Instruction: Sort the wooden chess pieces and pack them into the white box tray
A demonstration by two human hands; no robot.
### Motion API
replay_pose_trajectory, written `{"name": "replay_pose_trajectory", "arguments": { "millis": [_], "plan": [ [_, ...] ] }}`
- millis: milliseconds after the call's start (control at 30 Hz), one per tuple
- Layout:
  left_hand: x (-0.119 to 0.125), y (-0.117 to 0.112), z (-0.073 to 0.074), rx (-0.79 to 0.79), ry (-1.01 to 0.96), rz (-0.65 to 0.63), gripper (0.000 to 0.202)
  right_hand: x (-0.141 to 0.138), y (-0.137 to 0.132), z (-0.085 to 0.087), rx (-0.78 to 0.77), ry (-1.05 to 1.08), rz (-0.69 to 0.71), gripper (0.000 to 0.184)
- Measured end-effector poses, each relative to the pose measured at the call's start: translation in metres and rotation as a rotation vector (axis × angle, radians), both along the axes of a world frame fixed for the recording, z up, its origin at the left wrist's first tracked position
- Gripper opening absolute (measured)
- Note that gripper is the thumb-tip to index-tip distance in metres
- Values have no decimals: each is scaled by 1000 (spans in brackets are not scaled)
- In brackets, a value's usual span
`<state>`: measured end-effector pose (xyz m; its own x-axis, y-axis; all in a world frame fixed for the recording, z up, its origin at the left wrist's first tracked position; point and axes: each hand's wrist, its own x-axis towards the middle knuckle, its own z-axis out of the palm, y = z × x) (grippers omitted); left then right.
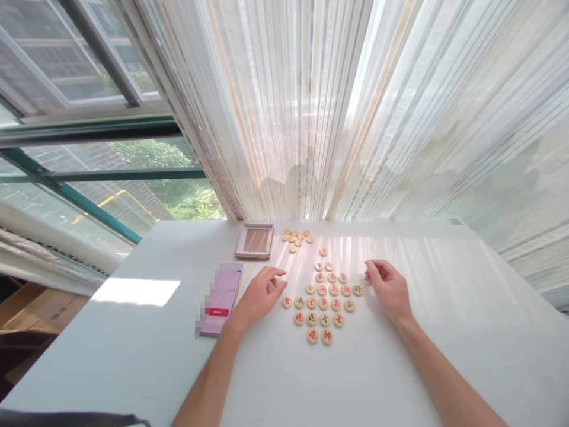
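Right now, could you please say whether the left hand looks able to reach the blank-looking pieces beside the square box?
Probably yes: the left hand appears to hold nothing, and nothing seems to stand between it and the blank-looking pieces; the square box sits to their left.

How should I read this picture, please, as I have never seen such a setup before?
There is no machine here: you see a person's bare left hand and right hand. The one picture comes from a camera worn on that person's head, looking forward and down. On the white table, round game pieces with red or black characters lie in rows between the hands. Farther back are a cluster of pieces showing plain tops and a shallow box. A phone lies beside the left hand. That hand holds nothing I can see; its thumb and fingers are apart. The right hand's fingers are curled, so I cannot tell whether anything is inside.
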<state>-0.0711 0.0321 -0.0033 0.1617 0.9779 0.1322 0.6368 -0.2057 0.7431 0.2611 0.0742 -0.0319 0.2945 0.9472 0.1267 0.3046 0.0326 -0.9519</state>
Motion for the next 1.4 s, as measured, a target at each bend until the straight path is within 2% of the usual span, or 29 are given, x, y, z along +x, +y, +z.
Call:
{"name": "replay_pose_trajectory", "arguments": {
  "millis": [200,333,500,633,733,867,933,1033,1133,1200,1300,1400],
  "plan": [
    [20,45,15,186,218,8,33,-1,2,-1,26,15,16,42],
    [40,74,5,180,271,102,26,-1,1,-1,42,24,30,42],
    [51,89,-9,140,239,212,8,-1,3,-1,58,21,43,42],
    [51,90,-2,82,115,208,4,-1,4,-2,97,-3,58,40],
    [52,83,10,11,-43,128,16,-2,1,0,164,-48,63,36],
    [58,53,22,-151,-317,-111,41,-14,-14,10,313,-128,149,27],
    [62,34,21,-223,-441,-206,46,-25,-25,15,387,-165,248,23],
    [68,10,12,-290,-611,-265,44,-41,-40,18,460,-216,382,20],
    [71,-3,4,-437,-949,-303,35,-51,-52,17,559,-258,476,29],
    [73,-8,4,-473,-1001,-326,32,-54,-56,16,579,-264,495,33],
    [75,-14,10,-458,-959,-353,32,-56,-58,15,601,-265,527,40],
    [76,-19,15,-465,-930,-381,33,-58,-60,15,613,-255,556,39]
  ]
}}
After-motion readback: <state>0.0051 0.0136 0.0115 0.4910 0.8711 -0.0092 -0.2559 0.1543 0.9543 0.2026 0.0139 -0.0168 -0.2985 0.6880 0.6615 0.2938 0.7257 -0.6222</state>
